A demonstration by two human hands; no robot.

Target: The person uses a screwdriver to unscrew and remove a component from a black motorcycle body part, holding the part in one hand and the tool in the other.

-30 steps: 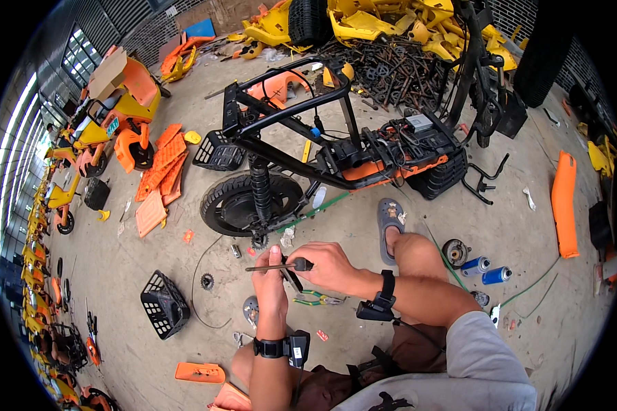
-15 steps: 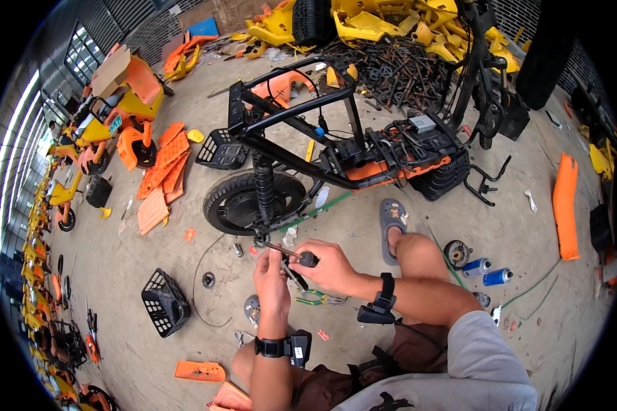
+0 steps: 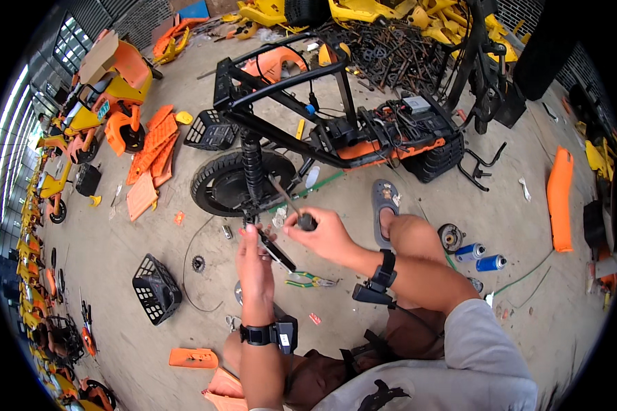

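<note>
My right hand [image 3: 328, 234] is closed around the black handle of a screwdriver [image 3: 307, 222]. Its long metal shaft points up and left toward the scooter's shock absorber [image 3: 252, 164]. Beside it, my left hand [image 3: 255, 270] is closed on a long narrow black part [image 3: 278, 253], which slants down to the right; its exact kind is unclear. Both hands are in front of the rear wheel [image 3: 206, 188] of a stripped black scooter frame [image 3: 274, 127]. The screwdriver is apart from the black part.
Green-handled pliers [image 3: 311, 279], a small gear [image 3: 197, 264] and a black basket [image 3: 156, 289] lie on the concrete floor. Two blue spray cans [image 3: 490, 264] lie at right near a round metal hub [image 3: 451, 238]. Orange panels [image 3: 159, 147] are at left; rusty metal parts [image 3: 384, 58] are piled behind.
The screwdriver's shaft has swung from pointing left over my left fingers to pointing up and left. More of the black part shows, and the whole view has shifted slightly.
</note>
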